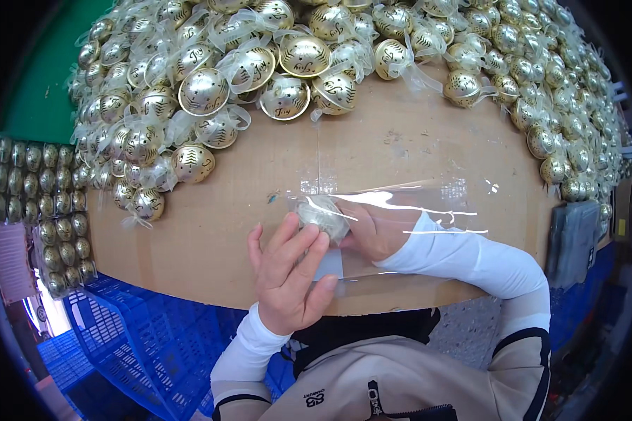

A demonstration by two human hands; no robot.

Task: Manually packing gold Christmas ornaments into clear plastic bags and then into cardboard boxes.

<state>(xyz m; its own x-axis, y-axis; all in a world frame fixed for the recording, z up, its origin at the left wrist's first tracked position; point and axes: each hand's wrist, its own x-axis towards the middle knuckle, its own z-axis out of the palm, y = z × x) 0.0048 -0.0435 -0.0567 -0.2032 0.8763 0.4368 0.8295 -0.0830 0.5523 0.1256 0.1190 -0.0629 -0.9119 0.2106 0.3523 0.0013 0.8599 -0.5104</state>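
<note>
A pale, shiny round bell ornament (323, 218) with gauzy ribbon bunched over it sits near the front of the cardboard-topped table. My right hand (373, 231) reaches in from the right and grips it; a clear plastic bag (428, 200) lies over that hand and wrist. The right fingertips are partly hidden behind the ornament. From the left, my left hand (288, 270) rests its fingertips against the ornament's near side, fingers spread and thumb apart. A small white patch (329, 265) shows under the plastic between the hands.
Many gold bells (203, 92) with sheer ribbons are heaped along the table's (400, 140) far, left and right sides. Packed rows of gold bells (45, 182) stand at far left. Blue plastic crates (140, 337) sit below the front left edge. Stacked clear plastic sheets (573, 242) lie at right.
</note>
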